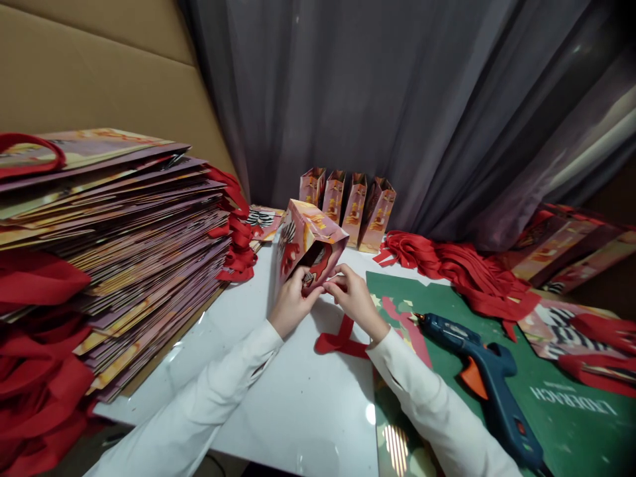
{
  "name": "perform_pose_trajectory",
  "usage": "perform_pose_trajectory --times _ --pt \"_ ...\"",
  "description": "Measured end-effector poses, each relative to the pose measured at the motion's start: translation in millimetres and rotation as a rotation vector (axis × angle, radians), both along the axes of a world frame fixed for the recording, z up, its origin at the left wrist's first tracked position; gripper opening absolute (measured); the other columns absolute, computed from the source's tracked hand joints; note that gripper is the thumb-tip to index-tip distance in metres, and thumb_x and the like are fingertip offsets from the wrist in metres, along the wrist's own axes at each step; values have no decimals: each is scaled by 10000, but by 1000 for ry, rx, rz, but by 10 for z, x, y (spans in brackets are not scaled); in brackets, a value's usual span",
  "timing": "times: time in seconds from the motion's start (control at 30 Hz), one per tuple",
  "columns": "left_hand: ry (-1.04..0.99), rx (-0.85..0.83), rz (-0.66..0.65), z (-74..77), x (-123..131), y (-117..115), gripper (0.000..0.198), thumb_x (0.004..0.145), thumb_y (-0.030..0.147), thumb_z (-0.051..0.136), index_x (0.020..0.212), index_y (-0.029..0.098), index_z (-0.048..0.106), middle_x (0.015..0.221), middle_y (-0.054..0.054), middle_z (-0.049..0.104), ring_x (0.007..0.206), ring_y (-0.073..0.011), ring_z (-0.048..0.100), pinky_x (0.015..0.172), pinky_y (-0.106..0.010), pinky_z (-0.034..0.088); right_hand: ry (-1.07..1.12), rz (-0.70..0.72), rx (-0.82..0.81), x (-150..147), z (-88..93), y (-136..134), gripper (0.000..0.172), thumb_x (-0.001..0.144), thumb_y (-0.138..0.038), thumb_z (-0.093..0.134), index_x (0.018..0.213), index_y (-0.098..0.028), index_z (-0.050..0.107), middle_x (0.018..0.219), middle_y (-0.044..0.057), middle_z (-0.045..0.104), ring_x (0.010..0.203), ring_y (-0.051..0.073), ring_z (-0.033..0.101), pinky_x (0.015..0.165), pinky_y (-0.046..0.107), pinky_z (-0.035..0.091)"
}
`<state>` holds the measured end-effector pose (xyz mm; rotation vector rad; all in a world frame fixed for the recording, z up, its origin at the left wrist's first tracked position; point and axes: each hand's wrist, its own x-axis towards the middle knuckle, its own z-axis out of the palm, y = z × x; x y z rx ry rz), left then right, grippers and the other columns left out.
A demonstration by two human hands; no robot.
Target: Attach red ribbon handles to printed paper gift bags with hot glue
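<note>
On white table [298, 397], both hands' fingers [311, 281] at paper bag [311, 242] mouth

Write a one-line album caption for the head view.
Both hands, left hand and right hand, grip an open paper gift bag beside a glue gun.

Grey curtain [407, 99] behind a white table [298, 397], tan padded wall [99, 66] at left, dim light.

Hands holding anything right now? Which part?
Both hands, left and right, grip the small pink printed paper gift bag, lying on its side, at its open mouth edge; a red ribbon strip hangs under the right hand.
</note>
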<state>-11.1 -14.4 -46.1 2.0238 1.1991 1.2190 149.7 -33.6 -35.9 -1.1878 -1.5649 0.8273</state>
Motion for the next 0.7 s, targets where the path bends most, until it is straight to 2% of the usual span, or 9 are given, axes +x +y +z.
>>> perform_pose_trajectory --times 0.1,0.2,0.43,0.7 --pt "-4 8 44 11 -24 21 295 797 393 606 992 209 482 849 -3 634 740 -162 609 695 -267 479 93 71 -48 -8 11 9 203 791 -386 608 861 -219 515 749 11 676 598 134 569 575 255 447" --pt "5 12 80 12 -41 24 316 789 395 614 1005 206 480 848 -3 621 722 -161 603 670 -263 470 142 87 -92 -32 32 -2 252 743 -403 656 855 -193 574 784 28 672 655 140 588 616 264 453" --pt "75 13 -6 20 -48 -4 246 826 258 491 1067 210 470 884 -11 632 623 -136 587 596 -251 473 259 -54 -123 -107 -40 -1 208 676 -352 692 752 -193 582 687 16 676 636 156 614 638 278 466" --pt "71 -14 -46 -21 -24 7 238 840 264 477 1073 219 458 919 -25 642 747 -169 641 621 -264 503 66 -287 16 -216 -80 -86 67 730 -272 578 750 -218 544 686 -23 603 632 145 543 630 267 435"
